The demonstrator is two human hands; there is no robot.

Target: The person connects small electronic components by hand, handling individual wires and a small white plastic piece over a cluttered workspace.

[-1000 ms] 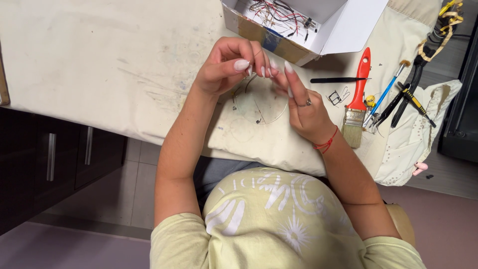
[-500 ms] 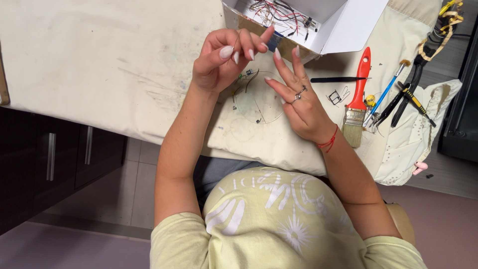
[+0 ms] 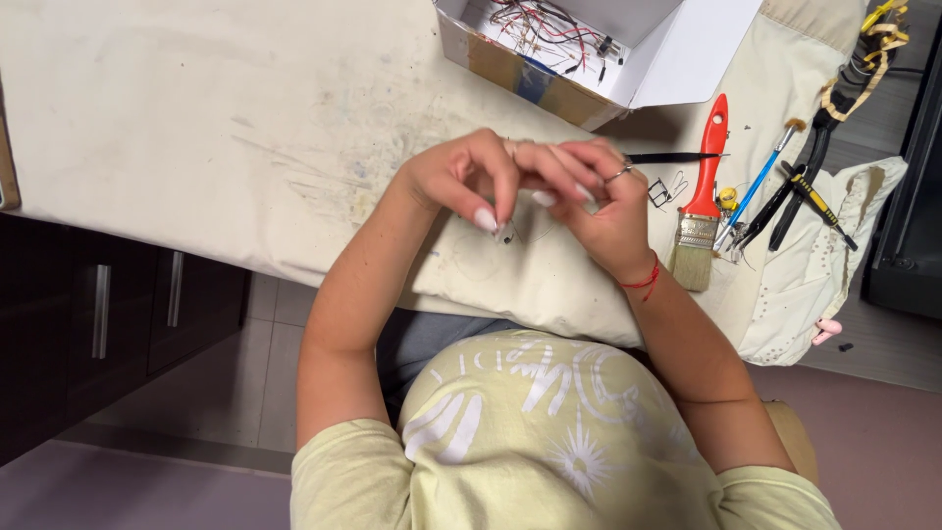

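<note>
Just in front of the open white box (image 3: 677,49) of wires, both hands meet over the cloth-covered tabletop (image 3: 196,118). The left hand (image 3: 456,177) curls its fingers down, pinching a tiny dark part (image 3: 504,234) at the fingertips. The right hand (image 3: 599,196) bends narrow against the left hand's fingers; whether it grips anything cannot be told. A red-handled paintbrush (image 3: 702,196) lies below the box, beside the right hand.

Red-handled paintbrush (image 3: 702,201), stained cream cloth (image 3: 196,118), white box (image 3: 677,49).
</note>
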